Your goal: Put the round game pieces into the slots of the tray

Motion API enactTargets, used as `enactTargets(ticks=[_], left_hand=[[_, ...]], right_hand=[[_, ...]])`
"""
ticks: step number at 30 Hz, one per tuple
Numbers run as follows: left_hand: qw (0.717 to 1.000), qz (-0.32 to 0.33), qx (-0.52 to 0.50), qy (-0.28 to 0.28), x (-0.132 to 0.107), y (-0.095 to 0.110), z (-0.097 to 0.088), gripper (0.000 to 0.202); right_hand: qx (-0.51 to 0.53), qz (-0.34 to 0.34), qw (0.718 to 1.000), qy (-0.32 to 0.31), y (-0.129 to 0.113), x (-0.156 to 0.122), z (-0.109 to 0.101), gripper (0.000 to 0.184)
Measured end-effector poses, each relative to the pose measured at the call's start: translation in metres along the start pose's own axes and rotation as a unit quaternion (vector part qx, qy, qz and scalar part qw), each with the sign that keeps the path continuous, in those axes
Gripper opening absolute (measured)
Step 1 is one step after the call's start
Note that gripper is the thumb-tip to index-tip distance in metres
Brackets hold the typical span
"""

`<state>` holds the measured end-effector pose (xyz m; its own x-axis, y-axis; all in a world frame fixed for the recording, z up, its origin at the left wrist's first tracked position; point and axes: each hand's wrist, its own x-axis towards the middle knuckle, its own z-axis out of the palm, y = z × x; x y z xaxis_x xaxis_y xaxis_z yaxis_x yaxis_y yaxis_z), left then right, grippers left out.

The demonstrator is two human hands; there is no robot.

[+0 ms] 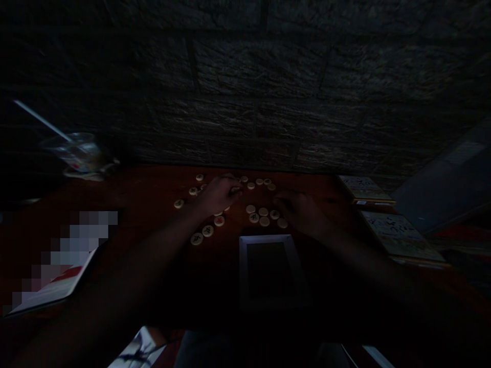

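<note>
Several round cream game discs (263, 211) with dark marks lie scattered on a dark red-brown table (153, 199). My left hand (217, 194) rests among the discs at the far middle, fingers curled; what it holds, if anything, is hidden in the dim light. My right hand (301, 210) lies just right of a small cluster of discs, fingers bent down toward them, too dark to read clearly. An empty white-rimmed box (245, 271) sits between my forearms, near me.
A clear plastic cup (79, 153) with a straw stands at the far left. Printed boards or boxes (401, 235) lie at the right. A booklet (53, 289) lies at the left edge. A dark brick wall (249, 92) rises behind the table.
</note>
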<state>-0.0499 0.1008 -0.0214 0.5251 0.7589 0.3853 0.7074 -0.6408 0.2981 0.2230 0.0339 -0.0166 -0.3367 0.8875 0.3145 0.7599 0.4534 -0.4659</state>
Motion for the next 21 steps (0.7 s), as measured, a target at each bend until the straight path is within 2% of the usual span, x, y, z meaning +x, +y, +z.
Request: enactTargets(ticks=[10,14,18,21], left_hand=[[1.000,-0.010,-0.008,0.012,0.000,0.002,-0.001,0.018],[1.000,-0.007,-0.017,-0.001,0.000,0.001,0.000,0.016],[0.993,-0.053,-0.107,-0.024,-0.001,-0.006,0.001,0.040],[0.985,-0.061,-0.159,-0.031,-0.003,-0.010,0.001,0.046]], right_hand=[[0.050,0.054,0.995,0.068,0.004,-0.001,-0.005,0.026],[0.064,0.068,0.992,0.086,0.003,-0.001,-0.006,0.027],[0.071,0.064,0.993,0.076,0.000,-0.003,-0.006,0.027],[0.081,0.059,0.992,0.074,-0.001,-0.004,-0.007,0.026]])
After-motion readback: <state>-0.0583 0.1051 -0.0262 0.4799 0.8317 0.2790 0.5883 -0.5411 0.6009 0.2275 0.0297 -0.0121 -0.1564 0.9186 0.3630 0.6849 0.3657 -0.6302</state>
